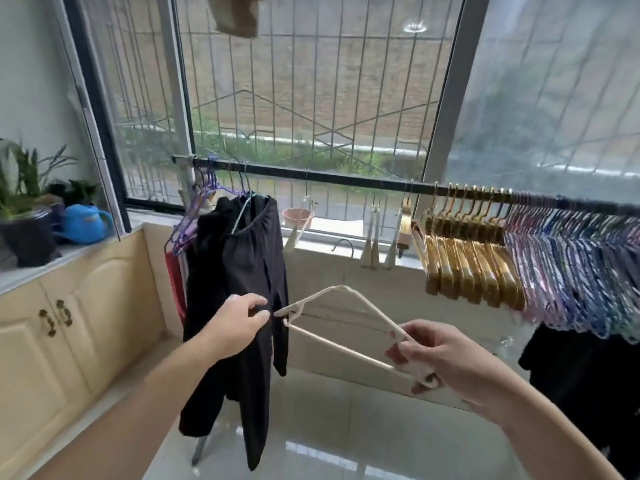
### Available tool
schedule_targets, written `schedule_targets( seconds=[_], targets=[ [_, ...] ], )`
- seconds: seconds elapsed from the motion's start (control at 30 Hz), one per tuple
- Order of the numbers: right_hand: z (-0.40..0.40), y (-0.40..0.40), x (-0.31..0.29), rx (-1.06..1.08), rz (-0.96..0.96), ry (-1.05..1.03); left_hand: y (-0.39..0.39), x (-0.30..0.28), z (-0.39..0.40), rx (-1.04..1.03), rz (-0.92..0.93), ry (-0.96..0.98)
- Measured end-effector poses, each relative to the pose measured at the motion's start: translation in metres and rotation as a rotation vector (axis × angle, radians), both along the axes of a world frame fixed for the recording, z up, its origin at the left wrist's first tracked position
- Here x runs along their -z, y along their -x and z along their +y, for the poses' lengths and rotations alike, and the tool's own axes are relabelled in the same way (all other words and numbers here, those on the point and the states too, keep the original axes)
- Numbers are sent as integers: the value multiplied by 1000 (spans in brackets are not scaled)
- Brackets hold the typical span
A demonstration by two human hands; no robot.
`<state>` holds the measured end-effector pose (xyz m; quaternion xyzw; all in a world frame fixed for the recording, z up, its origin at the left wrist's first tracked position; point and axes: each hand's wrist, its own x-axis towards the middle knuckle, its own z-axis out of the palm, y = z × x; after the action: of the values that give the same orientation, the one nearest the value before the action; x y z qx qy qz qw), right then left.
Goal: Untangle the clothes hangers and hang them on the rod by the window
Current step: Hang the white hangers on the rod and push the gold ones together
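Cream-white plastic, thin and angular: the white hangers point(346, 322) are lying sideways between my hands, low in front of the rod point(346, 177) by the window. My left hand point(239, 322) is pinching the end near the hook, fingers curled tight; my right hand point(440, 355) is gripping the opposite corner, thumb and fingers wrapped round it. How many hangers are locked together I cannot tell. Black trousers point(249, 271) are hanging from the rod just behind my left grip, soft and limp. Further right, glossy gold hangers point(467, 261) are crowding the rod, then a dense row of pink and blue hangers point(571, 271). A blue watering can point(86, 223) is sitting on the tabletop point(41, 268) at the left beside potted plants point(24, 202).
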<state>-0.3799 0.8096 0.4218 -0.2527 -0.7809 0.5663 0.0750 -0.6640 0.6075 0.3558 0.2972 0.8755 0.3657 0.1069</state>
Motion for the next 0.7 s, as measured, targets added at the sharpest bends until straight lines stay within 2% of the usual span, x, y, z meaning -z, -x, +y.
schedule_targets(
  seconds=[0.23, 0.37, 0.5, 0.6, 0.7],
  targets=[
    [-17, 102, -4, 194, 19, -152, 72, -53, 40, 146, -23, 41],
    [-1, 185, -25, 293, 59, -154, 97, -70, 58, 171, -29, 51],
    [32, 269, -48, 369, 86, -279, 120, -85, 76, 170, -18, 20],
    [57, 305, -52, 448, 80, -253, 131, -85, 82, 176, -36, -16],
    [71, 314, -35, 491, -4, -176, 140, -77, 84, 178, -54, -23]
  ],
)
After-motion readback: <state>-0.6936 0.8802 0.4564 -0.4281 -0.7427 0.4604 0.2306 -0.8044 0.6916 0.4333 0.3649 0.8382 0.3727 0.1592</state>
